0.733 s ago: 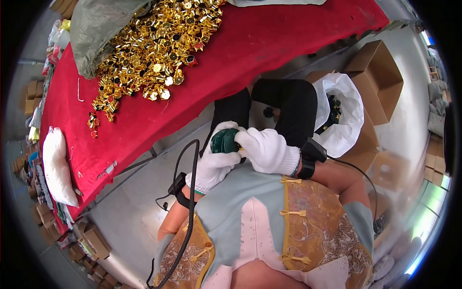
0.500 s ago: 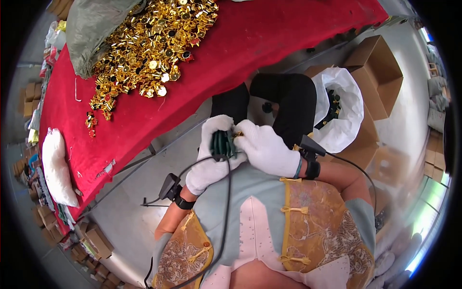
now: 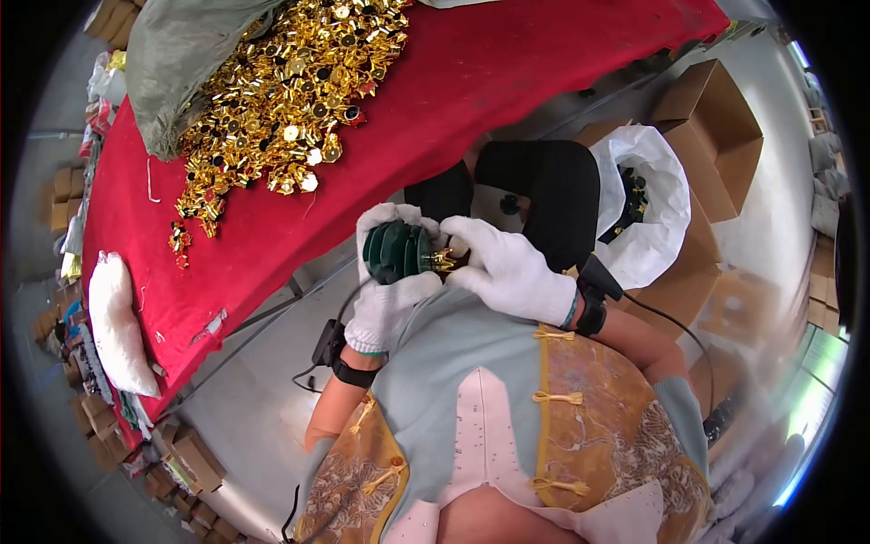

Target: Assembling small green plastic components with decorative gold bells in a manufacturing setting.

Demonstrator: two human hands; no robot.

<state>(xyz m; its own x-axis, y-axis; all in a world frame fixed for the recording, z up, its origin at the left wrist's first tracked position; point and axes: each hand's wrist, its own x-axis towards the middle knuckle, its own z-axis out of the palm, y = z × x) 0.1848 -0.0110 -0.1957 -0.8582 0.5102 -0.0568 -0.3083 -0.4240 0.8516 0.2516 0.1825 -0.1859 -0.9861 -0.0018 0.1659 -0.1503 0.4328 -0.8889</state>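
Note:
My left hand (image 3: pixel 390 299), in a white knit glove, is closed around a dark green ribbed piece (image 3: pixel 396 252) with rounded, fin-like segments. From its right end sticks a small gold crown-shaped piece (image 3: pixel 439 260), points facing right. Close beside the crown is my right hand (image 3: pixel 512 272), also white-gloved. Its thumb and forefinger are curled but apart, on either side of the crown's tip; its other fingers are partly hidden. A large heap of shiny gold crown pieces (image 3: pixel 272 109) lies on the red-covered table (image 3: pixel 435 100), spilling from a grey-green plastic bag (image 3: pixel 168 77).
To the right, a white sack (image 3: pixel 666 227) holds dark green pieces with gold bits. Behind it stand open cardboard boxes (image 3: pixel 725 150). A stuffed white bag (image 3: pixel 120 326) lies at the table's left end. Black cables (image 3: pixel 671 322) run from the wrist devices.
The green piece has turned and moved slightly left, so its ribbed side and the gold crown now show clearly. My right fingers have come apart from their pinch at the crown.

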